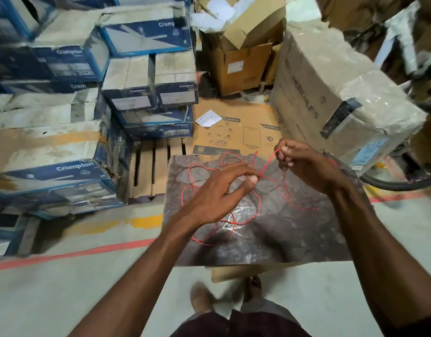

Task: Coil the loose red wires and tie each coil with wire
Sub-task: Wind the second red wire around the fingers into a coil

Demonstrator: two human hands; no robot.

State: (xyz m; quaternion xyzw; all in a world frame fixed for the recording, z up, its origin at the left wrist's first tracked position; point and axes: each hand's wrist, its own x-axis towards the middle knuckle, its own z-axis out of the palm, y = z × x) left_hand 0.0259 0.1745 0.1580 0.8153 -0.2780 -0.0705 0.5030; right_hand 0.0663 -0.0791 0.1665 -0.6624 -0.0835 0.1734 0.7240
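Observation:
Loose red wire (255,210) lies in tangled loops on a dark grey stone slab (270,239). My left hand (224,190) hovers over the loops and pinches a strand between thumb and forefinger near the slab's middle. My right hand (299,164) is raised at the slab's far right, fingers curled, pinching the same strand near its end. The wire runs taut between the two hands, and more of it hangs down below my right hand.
Stacked blue and white Crompton boxes (63,147) fill the left. A wooden pallet (153,166) and a flat cardboard sheet (236,130) lie beyond the slab. A large wrapped carton (331,93) stands at the right. A black hose (399,183) crosses the painted floor. My feet (224,295) stand below the slab.

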